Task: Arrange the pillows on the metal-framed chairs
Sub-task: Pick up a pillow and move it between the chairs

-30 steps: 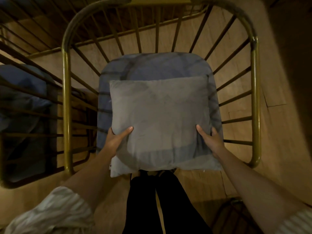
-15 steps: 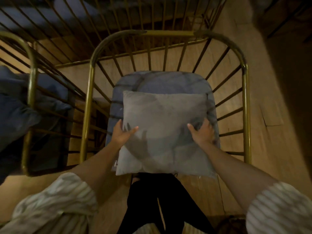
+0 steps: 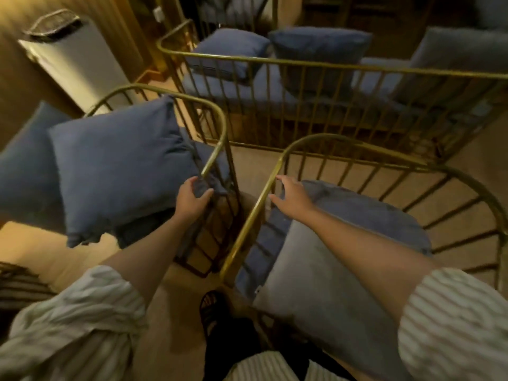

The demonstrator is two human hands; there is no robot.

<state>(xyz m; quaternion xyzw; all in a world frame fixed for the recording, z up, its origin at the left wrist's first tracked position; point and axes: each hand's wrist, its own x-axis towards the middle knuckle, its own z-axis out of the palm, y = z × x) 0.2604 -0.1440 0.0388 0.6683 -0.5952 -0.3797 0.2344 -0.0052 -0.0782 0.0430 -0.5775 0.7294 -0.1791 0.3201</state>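
Observation:
A brass metal-framed chair (image 3: pixel 248 215) stands at the right with a blue seat cushion (image 3: pixel 371 213) and a grey pillow (image 3: pixel 316 284) lying flat on it. My right hand (image 3: pixel 291 195) hovers open over the cushion's far left corner, fingers spread, next to the frame rail. To the left stands a second metal-framed chair (image 3: pixel 220 127) holding a dark blue pillow (image 3: pixel 118 166) propped upright. My left hand (image 3: pixel 192 199) is shut on that pillow's lower right corner, right beside the chair's rail.
A metal-framed sofa (image 3: pixel 330 67) with several blue pillows stretches across the back. A white cabinet (image 3: pixel 74 59) stands at the far left wall. Another blue cushion (image 3: pixel 24 160) lies at the left edge. My dark-trousered legs are below, on the wooden floor between the chairs.
Both hands have let go of the grey pillow, which now rests on the right chair. The view swung left; my left hand has taken hold of the dark blue pillow's corner.

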